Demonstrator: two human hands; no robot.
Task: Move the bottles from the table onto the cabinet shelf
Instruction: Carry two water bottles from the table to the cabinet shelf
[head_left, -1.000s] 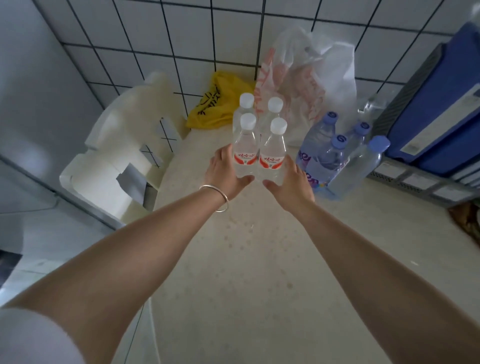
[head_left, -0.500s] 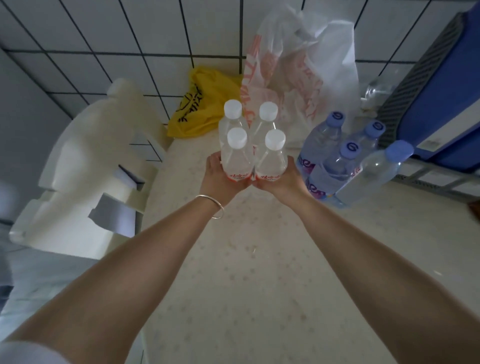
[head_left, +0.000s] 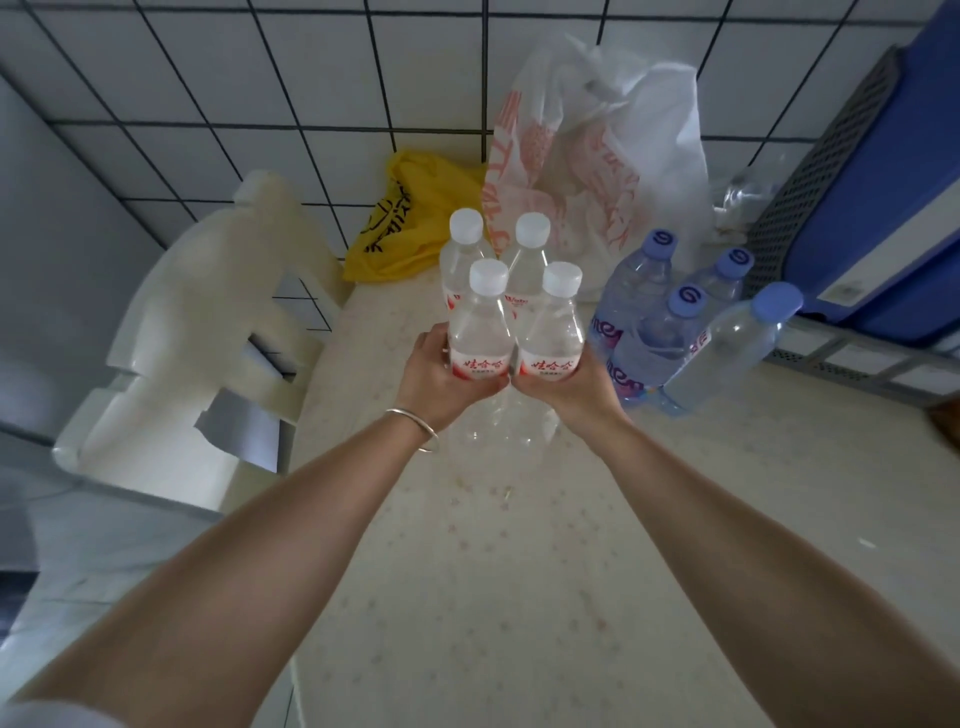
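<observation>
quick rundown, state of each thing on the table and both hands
four clear white-capped bottles with red labels: capped, upright, clustered, gripped from both sides
left hand: curled round the cluster's left side
right hand: curled round its right side
blue-capped clear plastic bottles: capped, on the table, nearest one leaning
white plastic bag with red print: crumpled, standing against the wall
yellow plastic bag: slumped on the table

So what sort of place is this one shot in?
Probably a home kitchen or utility corner: a white-tiled wall with dark grout, a speckled cream table holding clear plastic water bottles, and crumpled plastic shopping bags.
</observation>
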